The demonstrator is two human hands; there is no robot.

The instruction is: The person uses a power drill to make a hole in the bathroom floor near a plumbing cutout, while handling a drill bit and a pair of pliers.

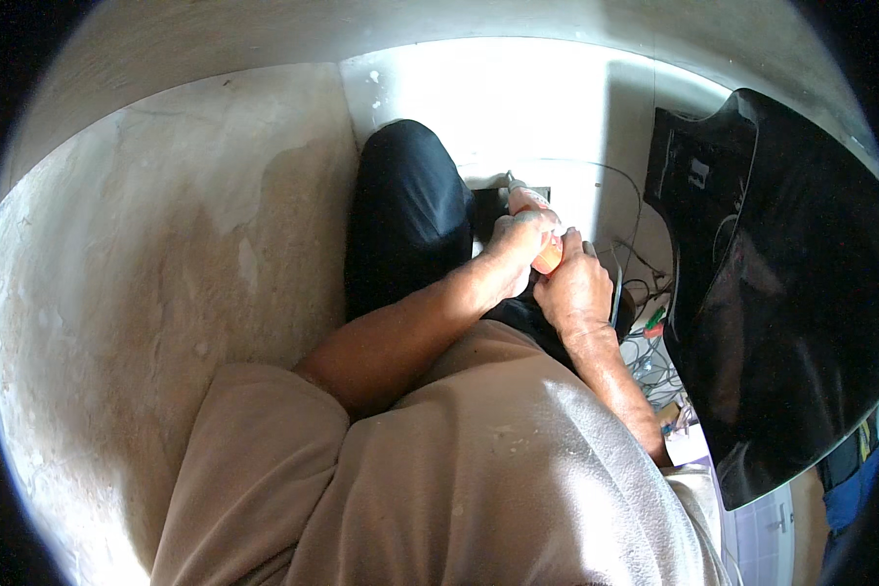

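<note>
An orange, white and reddish bottle (549,257) with a narrow pale nozzle tilts away from me between my hands, its tip pointing to the far left. Round its middle, my left hand (518,246) is closed. My right hand (574,286) has its fingers curled at the bottle's near end, beside my left; its palm side is hidden. Beyond the nozzle lies a dark flat piece (488,202), partly covered by my knee and the bottle.
Close on my left rises a stained plaster wall (176,244). A large glossy black panel (801,264) stands on the right. Tangled cables (651,366) lie beside my right forearm, with a small green thing (655,318) among them. My bent knee (410,205) rises left of the hands.
</note>
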